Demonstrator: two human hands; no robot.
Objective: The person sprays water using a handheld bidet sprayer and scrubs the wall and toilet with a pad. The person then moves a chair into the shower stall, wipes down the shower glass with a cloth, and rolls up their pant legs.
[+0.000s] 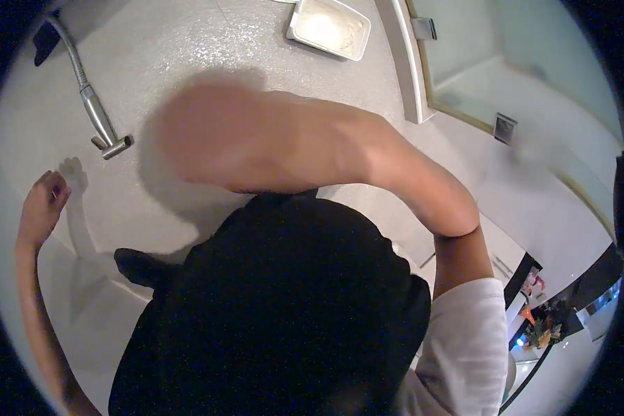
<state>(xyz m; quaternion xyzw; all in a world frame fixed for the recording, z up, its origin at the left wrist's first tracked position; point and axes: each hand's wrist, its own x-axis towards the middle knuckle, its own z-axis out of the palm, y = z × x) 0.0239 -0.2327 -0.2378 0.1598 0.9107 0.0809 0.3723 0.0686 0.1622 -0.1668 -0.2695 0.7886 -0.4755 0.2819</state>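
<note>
My left hand [45,202] is raised at the left side, its fingers loosely curled with a gap at the thumb and nothing seen in them. Its shadow falls on the pale surface beside it. A metal hand sprayer [98,114] on a flexible hose lies a little up and to the right of that hand, not touched by it. My right hand [211,132] reaches across the middle, right of the sprayer. Motion smears it, so its fingers and anything in them cannot be made out.
A white rectangular tub [329,28] with whitish contents sits on the wet, shiny floor [201,41] at the top. A raised ledge [403,62] and a glass panel [561,83] with metal hinges [505,127] stand on the right. Dark clothing [277,312] hides the lower middle.
</note>
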